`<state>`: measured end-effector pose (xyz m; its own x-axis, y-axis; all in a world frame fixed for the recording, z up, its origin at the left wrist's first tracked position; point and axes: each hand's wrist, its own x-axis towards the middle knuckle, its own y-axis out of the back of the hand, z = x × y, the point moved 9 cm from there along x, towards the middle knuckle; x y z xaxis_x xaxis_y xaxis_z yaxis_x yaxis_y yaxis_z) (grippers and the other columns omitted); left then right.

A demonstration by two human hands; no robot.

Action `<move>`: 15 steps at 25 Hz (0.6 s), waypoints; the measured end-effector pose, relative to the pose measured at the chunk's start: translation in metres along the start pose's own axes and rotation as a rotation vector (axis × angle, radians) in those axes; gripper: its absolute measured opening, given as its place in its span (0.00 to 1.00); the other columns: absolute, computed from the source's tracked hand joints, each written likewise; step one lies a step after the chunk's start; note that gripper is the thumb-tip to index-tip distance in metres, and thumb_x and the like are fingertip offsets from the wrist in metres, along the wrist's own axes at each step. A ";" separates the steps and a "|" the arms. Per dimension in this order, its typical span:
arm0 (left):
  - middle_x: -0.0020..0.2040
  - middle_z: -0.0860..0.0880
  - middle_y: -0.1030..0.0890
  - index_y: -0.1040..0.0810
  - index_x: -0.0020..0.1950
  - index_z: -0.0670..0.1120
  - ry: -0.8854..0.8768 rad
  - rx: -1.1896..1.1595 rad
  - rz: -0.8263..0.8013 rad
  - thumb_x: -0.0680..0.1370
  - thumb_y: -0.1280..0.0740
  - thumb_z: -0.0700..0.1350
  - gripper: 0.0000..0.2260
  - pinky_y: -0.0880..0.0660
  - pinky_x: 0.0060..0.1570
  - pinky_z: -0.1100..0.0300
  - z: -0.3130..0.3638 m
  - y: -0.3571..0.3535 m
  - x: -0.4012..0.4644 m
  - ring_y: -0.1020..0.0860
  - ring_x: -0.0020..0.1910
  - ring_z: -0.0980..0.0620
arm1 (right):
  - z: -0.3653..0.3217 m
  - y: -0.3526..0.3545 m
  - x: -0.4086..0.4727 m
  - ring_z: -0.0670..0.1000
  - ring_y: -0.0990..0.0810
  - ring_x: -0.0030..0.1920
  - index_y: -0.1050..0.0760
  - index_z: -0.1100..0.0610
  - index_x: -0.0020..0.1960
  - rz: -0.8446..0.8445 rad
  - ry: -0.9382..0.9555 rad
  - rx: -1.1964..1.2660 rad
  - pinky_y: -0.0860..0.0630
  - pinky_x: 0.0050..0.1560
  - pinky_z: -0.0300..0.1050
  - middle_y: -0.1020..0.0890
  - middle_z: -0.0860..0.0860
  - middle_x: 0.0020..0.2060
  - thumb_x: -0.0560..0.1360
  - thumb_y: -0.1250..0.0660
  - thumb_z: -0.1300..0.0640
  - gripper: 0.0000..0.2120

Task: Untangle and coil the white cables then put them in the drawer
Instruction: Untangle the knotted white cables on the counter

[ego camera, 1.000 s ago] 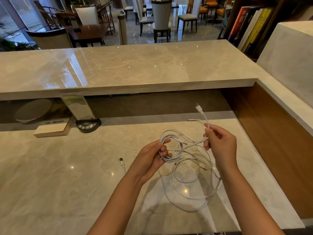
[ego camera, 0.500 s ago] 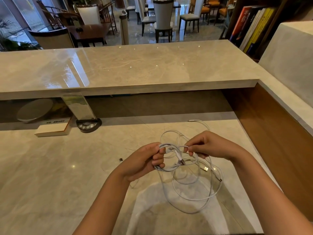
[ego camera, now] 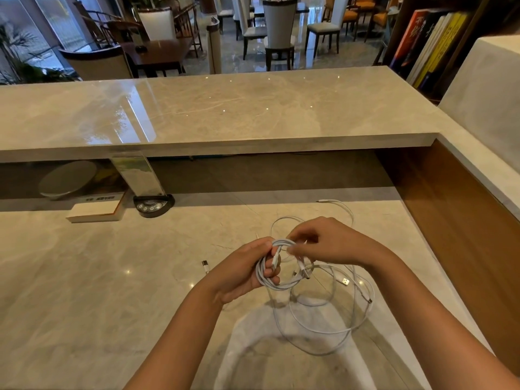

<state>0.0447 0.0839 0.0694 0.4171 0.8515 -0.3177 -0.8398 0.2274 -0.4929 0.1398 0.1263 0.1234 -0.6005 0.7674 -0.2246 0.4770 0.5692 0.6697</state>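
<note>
A tangle of thin white cables (ego camera: 323, 319) hangs and lies on the marble desk (ego camera: 98, 291). My left hand (ego camera: 242, 273) holds a small coil of white cable (ego camera: 270, 280) wound around its fingers. My right hand (ego camera: 329, 243) pinches a strand at the top of that coil, touching the left hand's fingertips. Loose loops trail down to the desk below both hands. A USB plug (ego camera: 345, 282) dangles to the right of the coil. One cable end (ego camera: 322, 201) lies on the desk behind my right hand. Another connector (ego camera: 204, 264) lies left of my left hand. No drawer is in view.
A white box (ego camera: 95, 211) and a black round device (ego camera: 153, 205) with a clear stand sit at the back left, under the raised marble counter (ego camera: 225, 108). A wooden side panel (ego camera: 464, 235) bounds the desk on the right. Chairs and books stand beyond.
My right hand came down from holding a cable end up high and moved left to the coil in my left hand. The coil around the left fingers has grown tighter.
</note>
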 end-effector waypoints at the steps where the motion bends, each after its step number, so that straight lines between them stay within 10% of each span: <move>1: 0.32 0.46 0.31 0.30 0.43 0.42 0.000 0.009 0.015 0.80 0.45 0.43 0.09 0.24 0.33 0.61 0.001 0.000 -0.001 0.32 0.29 0.54 | -0.002 -0.001 -0.001 0.42 0.23 0.36 0.20 0.51 0.51 0.016 0.001 -0.061 0.27 0.38 0.36 0.18 0.46 0.41 0.71 0.31 0.49 0.11; 15: 0.35 0.45 0.26 0.26 0.47 0.40 0.036 0.230 0.110 0.82 0.46 0.45 0.13 0.20 0.45 0.57 0.005 -0.002 -0.006 0.25 0.33 0.52 | 0.007 -0.009 0.003 0.41 0.22 0.29 0.25 0.54 0.54 0.120 -0.065 0.278 0.27 0.32 0.35 0.17 0.50 0.32 0.71 0.30 0.63 0.13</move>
<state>0.0425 0.0802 0.0763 0.3272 0.8608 -0.3899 -0.9362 0.2392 -0.2576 0.1382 0.1255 0.1119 -0.4914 0.8461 -0.2068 0.7046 0.5257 0.4767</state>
